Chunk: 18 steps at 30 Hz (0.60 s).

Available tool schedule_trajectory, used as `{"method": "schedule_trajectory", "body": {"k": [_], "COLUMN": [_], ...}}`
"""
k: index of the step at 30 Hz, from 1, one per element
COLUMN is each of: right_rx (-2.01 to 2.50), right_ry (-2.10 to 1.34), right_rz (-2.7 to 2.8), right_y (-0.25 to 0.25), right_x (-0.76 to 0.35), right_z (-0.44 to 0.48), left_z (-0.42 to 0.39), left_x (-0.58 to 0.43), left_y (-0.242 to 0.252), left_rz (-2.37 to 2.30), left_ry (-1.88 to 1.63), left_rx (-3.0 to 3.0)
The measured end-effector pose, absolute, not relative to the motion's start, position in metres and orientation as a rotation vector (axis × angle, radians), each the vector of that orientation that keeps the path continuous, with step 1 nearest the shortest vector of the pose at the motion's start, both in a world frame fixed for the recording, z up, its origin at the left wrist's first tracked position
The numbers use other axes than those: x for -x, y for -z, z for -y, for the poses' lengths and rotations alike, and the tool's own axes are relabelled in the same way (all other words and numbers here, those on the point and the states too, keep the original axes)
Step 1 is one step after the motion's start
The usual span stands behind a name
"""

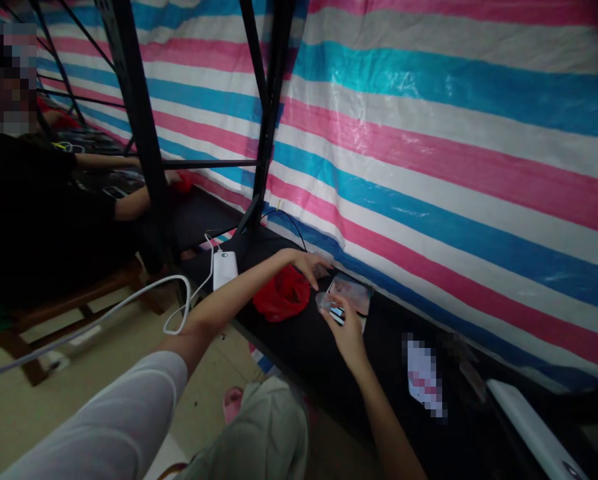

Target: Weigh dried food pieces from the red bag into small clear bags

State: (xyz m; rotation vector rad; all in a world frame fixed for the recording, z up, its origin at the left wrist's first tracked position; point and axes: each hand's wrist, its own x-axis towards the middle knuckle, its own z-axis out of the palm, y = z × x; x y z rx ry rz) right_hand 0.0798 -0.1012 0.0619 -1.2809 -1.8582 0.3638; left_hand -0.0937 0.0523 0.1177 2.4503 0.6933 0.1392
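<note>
My left hand point(305, 264) reaches over the black work surface. Its thumb and fingers are spread, and the fingertips are at a small clear plastic bag point(321, 269) with brownish contents. My right hand point(347, 325) is closed on a small clear plastic piece point(323, 301), pinched between thumb and fingers; its exact kind is too blurred to tell. Just behind the right hand lies a shallow clear-and-white tray point(355, 293), partly covered by the fingers. Beside my left wrist, a red plastic bag point(281, 297) stands open, with dark contents that I cannot make out.
A white power bank point(225, 268) with a cable is left of the red bag. Another white device point(531, 427) lies at right, past a blurred-out white packet point(423, 377). Black shelf posts point(266, 133) rise behind. At left, a person in black point(43, 207) sits working.
</note>
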Motion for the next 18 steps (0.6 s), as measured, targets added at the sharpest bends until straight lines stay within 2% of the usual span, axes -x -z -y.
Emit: {"method": "schedule_trajectory", "body": {"k": [3,6,11,18], "right_rx": [1.057,1.041,1.269,1.713], "right_ry": [-0.707,-0.812,-0.69,-0.499], "right_rz": [1.826,1.841,2.016,2.169], "right_y": [-0.049,-0.035,-0.033,-0.053], "right_x": [-0.023,0.012,0.016,-0.009], "right_z": [0.092,0.09,0.108,0.119], "left_z": [-0.045,-0.035,-0.026,-0.026], "left_x": [0.132,0.146,0.147,0.149], "left_y": [-0.109,-0.094,-0.084,-0.086], "left_rz": [-0.947,-1.072,-1.092,-1.032], "left_ry": [0.161,0.24,-0.005,-0.363], "left_rx": [-2.486,-2.582,-2.621,-2.378]}}
